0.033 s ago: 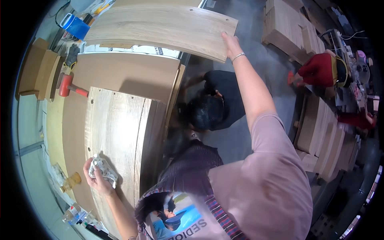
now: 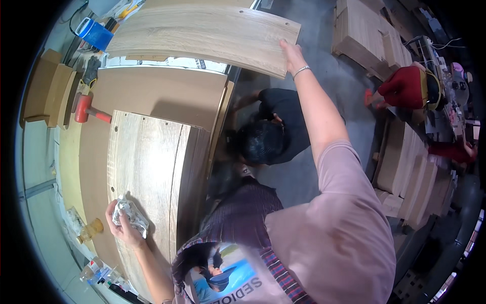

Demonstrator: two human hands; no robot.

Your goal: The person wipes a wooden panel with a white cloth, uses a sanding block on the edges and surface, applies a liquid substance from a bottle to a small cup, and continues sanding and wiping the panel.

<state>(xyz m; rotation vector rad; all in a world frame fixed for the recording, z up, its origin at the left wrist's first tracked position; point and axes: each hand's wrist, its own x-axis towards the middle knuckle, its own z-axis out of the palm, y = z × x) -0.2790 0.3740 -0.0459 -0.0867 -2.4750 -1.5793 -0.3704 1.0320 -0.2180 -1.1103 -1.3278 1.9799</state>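
My left hand (image 2: 124, 229) is closed round a crumpled white rag (image 2: 132, 219). It rests near the left edge of a light wood-grain panel (image 2: 147, 147), which tops a stack and has small holes along its far and left edges. With my arm stretched forward, my right hand (image 2: 292, 57) grips the right end of another wood-grain panel (image 2: 202, 38), its fingers wrapped over the end. That second panel reaches leftward across the far part of the table, and two holes show near its right end.
A red mallet (image 2: 83, 109) lies left of the stack on brown cardboard (image 2: 167, 83). Further left are an open carton (image 2: 50, 91), a blue container (image 2: 95, 34) and a yellowish bottle (image 2: 90, 231). A co-worker in black (image 2: 283, 126) bends close by. Panel stacks (image 2: 362, 38) stand right.
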